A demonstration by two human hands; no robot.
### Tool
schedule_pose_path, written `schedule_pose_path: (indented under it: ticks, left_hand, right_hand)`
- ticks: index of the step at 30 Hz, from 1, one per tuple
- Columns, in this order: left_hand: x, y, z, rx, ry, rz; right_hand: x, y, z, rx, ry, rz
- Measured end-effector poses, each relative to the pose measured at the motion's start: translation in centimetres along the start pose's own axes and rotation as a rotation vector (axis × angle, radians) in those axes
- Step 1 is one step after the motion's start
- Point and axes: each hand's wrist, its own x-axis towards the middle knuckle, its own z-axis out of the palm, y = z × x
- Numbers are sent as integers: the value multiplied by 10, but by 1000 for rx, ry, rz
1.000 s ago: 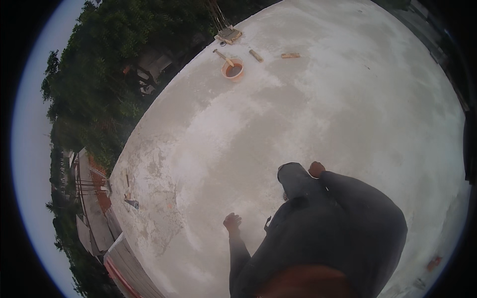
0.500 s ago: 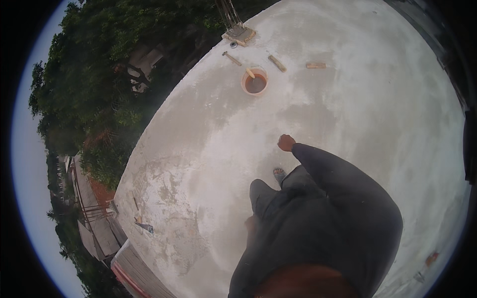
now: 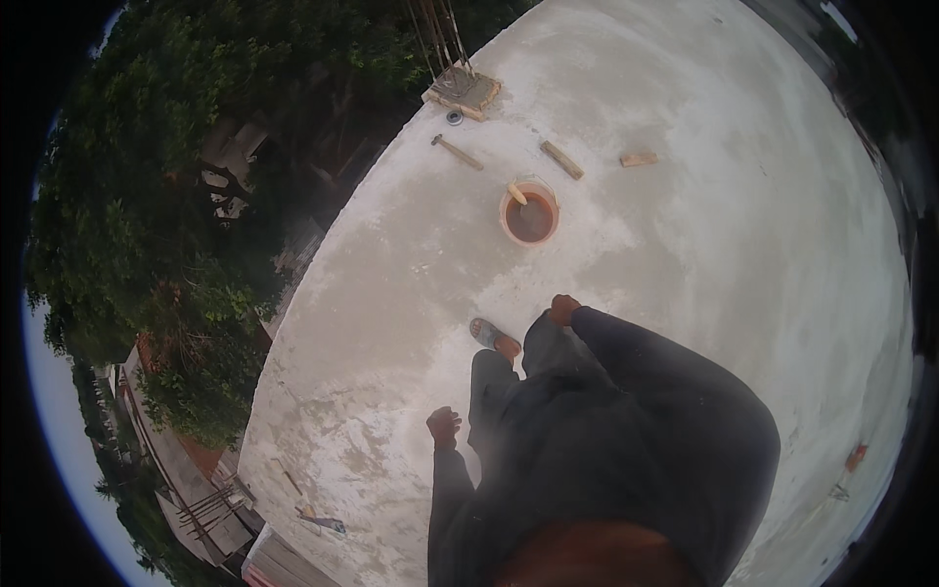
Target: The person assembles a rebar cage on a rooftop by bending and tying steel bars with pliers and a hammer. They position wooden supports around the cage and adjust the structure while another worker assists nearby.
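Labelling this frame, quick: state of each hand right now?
Left hand: closed, fingers curled, no object visible in it.
Right hand: by the trouser leg, no object visible; open or closed cannot be told.

The right grip (image 3: 563, 309) is curled, its palm hidden. At the far end, the steel rods (image 3: 447, 39) are cut off by the upper edge. Inside the bucket (image 3: 555, 208), the lower end of the wooden-handled tool (image 3: 517, 195) cannot be made out. The bluish item (image 3: 331, 524) at near left and the reddish object (image 3: 856, 457) at near right are too small to identify.
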Motion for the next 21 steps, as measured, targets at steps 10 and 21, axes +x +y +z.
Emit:
schedule_pose_path:
  ticks: [10,21]
  left_hand:
    - [179,402,7,81,123,327]
    - [281,502,332,726,-315,431]
  right_hand:
    - [150,-36,-80,97,274,187]
    - [585,-197,-180,96,121,3]
